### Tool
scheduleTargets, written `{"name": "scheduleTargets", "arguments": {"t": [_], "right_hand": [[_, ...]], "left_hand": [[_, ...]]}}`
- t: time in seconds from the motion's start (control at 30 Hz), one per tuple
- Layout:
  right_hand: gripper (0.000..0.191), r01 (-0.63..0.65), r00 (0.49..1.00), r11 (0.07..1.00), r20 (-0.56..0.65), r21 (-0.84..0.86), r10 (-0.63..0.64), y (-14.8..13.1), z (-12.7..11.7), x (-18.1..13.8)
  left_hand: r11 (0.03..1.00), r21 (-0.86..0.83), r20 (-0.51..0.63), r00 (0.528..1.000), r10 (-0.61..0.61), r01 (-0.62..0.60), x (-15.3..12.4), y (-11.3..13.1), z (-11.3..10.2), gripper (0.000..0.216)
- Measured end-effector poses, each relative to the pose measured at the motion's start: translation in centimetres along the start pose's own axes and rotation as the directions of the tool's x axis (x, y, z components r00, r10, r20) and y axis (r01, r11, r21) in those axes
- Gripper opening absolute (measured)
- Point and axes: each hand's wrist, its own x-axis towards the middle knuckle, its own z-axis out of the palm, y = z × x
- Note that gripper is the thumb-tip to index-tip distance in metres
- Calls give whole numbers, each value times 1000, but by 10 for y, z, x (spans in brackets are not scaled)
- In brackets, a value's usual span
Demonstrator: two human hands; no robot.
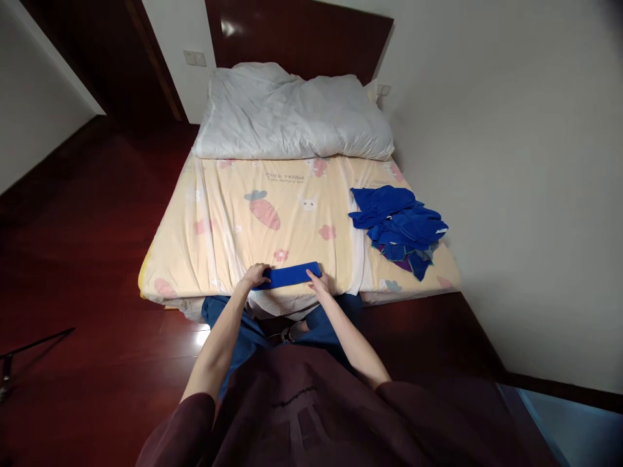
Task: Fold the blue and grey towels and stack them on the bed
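Observation:
A narrow folded blue cloth point(290, 275) lies near the foot edge of the bed, on a cream sheet point(233, 240) printed with carrots and rabbits. My left hand point(255, 275) grips the cloth's left end with curled fingers. My right hand point(320, 282) pinches its right end, fingers pressed onto the fabric. A loose pile of blue garments point(399, 224), with a bit of purple showing underneath, sits on the right side of the bed, well apart from both hands.
A white duvet point(292, 113) is bunched at the head of the bed against a dark wooden headboard point(296, 35). A white wall runs along the bed's right side. Dark red wood floor point(82, 259) lies to the left and around the bed's foot.

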Motion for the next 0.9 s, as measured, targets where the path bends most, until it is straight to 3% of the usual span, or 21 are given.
{"name": "scheduleTargets", "arguments": {"t": [0.13,0.23,0.3,0.4,0.5,0.6,0.77,0.83,0.9], "right_hand": [[36,29,996,998,85,64,-34,-21,18,-4],[41,194,958,979,201,64,-203,-38,30,-15],[42,342,885,937,311,69,-346,-51,38,-26],[40,484,722,864,496,136,-482,-74,54,-45],[42,526,598,829,610,191,-520,-98,78,-63],[44,561,518,797,656,224,-549,-119,110,-81],[44,627,299,722,765,294,-571,-145,183,-112],[46,649,212,692,798,316,-564,-152,217,-126],[47,665,158,668,811,334,-563,-158,251,-139]], "left_hand": [[999,-26,-18,999,-36,36,-8,1,5,47],[997,-82,-43,999,-20,16,-18,0,7,54],[993,-122,-68,998,-8,0,-25,-1,7,64],[959,-282,-129,992,-17,-20,-36,-4,4,73],[908,-419,-170,984,-51,-26,-51,-12,-6,53],[925,-381,-262,956,-130,21,-70,-26,-23,37],[936,-311,-489,816,-307,165,-110,-60,-61,32],[925,-307,-543,757,-364,224,-125,-76,-79,31],[904,-321,-568,706,-423,283,-138,-93,-97,31]]}}
